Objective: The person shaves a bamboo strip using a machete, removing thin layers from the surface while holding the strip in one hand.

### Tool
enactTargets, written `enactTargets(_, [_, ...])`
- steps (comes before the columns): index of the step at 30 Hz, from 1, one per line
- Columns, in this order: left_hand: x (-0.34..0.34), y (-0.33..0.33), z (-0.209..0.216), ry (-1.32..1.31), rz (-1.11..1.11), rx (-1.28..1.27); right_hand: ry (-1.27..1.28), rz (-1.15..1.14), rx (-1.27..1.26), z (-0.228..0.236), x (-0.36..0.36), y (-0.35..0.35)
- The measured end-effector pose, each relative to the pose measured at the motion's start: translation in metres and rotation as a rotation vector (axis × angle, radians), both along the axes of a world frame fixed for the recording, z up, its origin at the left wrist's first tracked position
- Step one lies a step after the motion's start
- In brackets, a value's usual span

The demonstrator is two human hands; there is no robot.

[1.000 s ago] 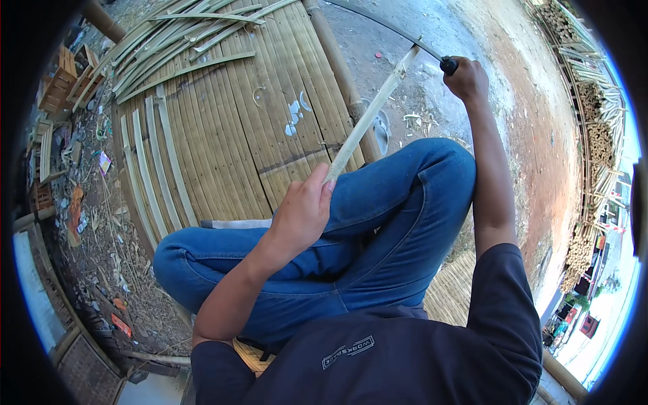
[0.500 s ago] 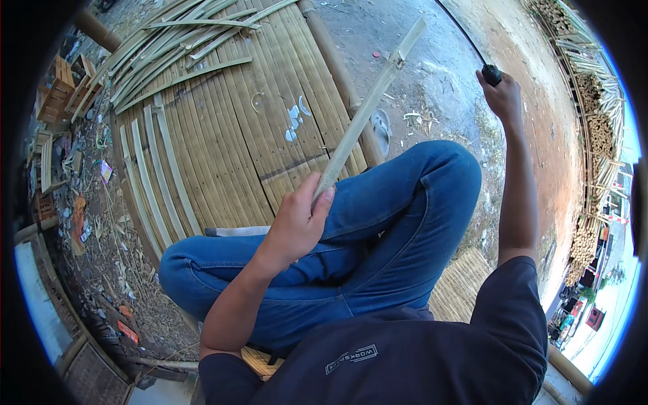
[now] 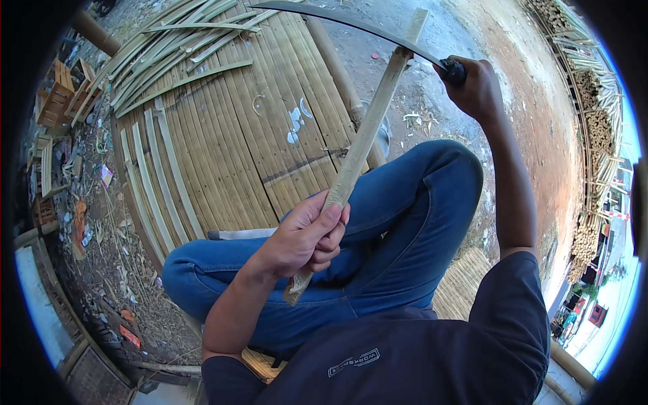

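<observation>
My left hand (image 3: 309, 236) is closed round the lower part of a split bamboo strip (image 3: 368, 128), whose short end sticks out below the fist. The strip slants up and away to the right. My right hand (image 3: 476, 88) grips the black handle of a machete (image 3: 337, 17). Its long dark blade reaches left across the strip's far part, at or very near the node; whether it cuts into the bamboo I cannot tell. Both hands are above my crossed legs in blue jeans.
A slatted bamboo platform (image 3: 223, 148) lies ahead, with a heap of bamboo strips (image 3: 182, 47) at its far left and several strips side by side near its left edge. Wooden crates (image 3: 55, 94) stand at left. Stacked bamboo poles (image 3: 597, 128) line the far right.
My right hand has swung the machete inward to the left, so its blade now crosses the bamboo strip. The left hand has shifted slightly right, and the strip's lower end now shows.
</observation>
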State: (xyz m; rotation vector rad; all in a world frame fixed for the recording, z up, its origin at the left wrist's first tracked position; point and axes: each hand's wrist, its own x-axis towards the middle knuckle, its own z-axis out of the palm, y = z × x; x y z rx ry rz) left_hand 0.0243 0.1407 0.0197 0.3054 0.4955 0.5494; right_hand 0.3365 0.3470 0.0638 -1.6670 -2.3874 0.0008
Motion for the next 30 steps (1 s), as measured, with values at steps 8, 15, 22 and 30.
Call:
enactTargets(8, [0.000,-0.004,0.005,-0.067,-0.077,-0.035,0.006,-0.052,0.029,-0.013,0.036,0.013])
enactTargets(15, [0.004,-0.004,0.006,-0.126,-0.101,-0.166,-0.030,-0.019,-0.005,-0.030,0.061,0.023])
enactTargets(22, [-0.007,-0.001,0.025,-0.171,-0.184,0.071,-0.334,-0.643,-0.057,-0.062,0.147,0.079])
enactTargets(30, [-0.016,0.009,0.005,0.248,0.078,-0.038,0.237,-0.594,-0.197,-0.070,0.099,0.055])
